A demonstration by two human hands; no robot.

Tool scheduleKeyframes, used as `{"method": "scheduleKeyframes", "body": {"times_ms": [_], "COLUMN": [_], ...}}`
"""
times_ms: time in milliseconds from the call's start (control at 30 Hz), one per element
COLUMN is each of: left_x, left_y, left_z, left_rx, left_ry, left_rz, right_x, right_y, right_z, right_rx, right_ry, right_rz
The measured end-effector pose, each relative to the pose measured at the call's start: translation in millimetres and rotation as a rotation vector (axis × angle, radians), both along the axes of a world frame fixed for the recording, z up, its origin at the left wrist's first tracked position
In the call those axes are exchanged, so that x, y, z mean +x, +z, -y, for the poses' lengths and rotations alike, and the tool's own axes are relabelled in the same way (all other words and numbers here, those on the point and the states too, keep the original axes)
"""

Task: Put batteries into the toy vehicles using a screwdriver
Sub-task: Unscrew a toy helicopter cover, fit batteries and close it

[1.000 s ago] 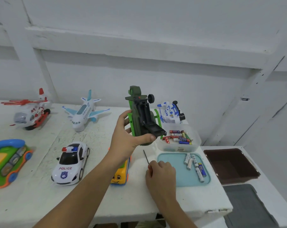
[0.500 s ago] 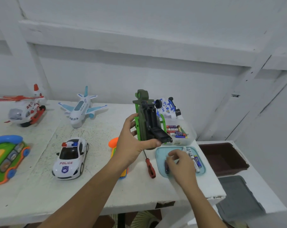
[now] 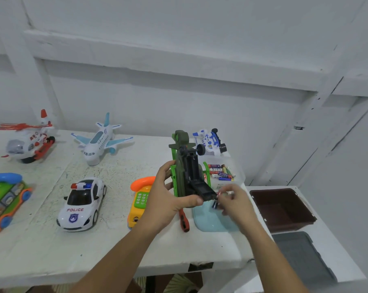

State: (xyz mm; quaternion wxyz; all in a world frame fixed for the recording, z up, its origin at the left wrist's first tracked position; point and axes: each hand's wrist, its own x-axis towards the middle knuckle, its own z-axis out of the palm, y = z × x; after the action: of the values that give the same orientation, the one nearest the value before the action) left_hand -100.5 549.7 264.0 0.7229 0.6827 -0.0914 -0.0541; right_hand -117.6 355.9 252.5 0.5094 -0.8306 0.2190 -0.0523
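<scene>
The screwdriver [image 3: 184, 222] lay near on the table [image 3: 115, 250], likely freeing the right hand [image 3: 235, 203], which pinched batteries [image 3: 215, 205] just over the blue tray [image 3: 208, 224]; the left hand [image 3: 166, 201] gripped the green toy [image 3: 185, 166] upright, its open battery bay facing them

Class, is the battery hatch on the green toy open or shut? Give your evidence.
Open. The black cover on the green toy stands hinged outward at the bottom, baring the slot above it.
</scene>
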Motion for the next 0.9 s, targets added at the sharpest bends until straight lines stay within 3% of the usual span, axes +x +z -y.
{"method": "scheduleKeyframes", "body": {"times_ms": [133,267,400,633,767,900], "left_x": [-6,-11,-15,-22,-24,-24], "left_y": [-3,-6,-5,2,2,-1], "left_z": [3,7,11,12,13,15], "left_rx": [-0.008,-0.021,-0.049,-0.081,-0.098,-0.094], "left_ry": [0.006,0.018,0.02,0.0,-0.002,0.001], "left_rz": [-0.014,-0.013,-0.003,0.019,0.018,0.003], "right_x": [0,-8,-8,7,13,12], "right_y": [63,107,101,82,78,75], "right_z": [7,-14,-30,-27,-22,-22], "right_rx": [0.323,0.158,-0.207,-0.587,-0.528,-0.383], "right_ry": [-0.022,0.211,0.444,0.528,0.495,0.457], "right_rz": [0.368,0.527,0.48,0.554,0.559,0.426]}}
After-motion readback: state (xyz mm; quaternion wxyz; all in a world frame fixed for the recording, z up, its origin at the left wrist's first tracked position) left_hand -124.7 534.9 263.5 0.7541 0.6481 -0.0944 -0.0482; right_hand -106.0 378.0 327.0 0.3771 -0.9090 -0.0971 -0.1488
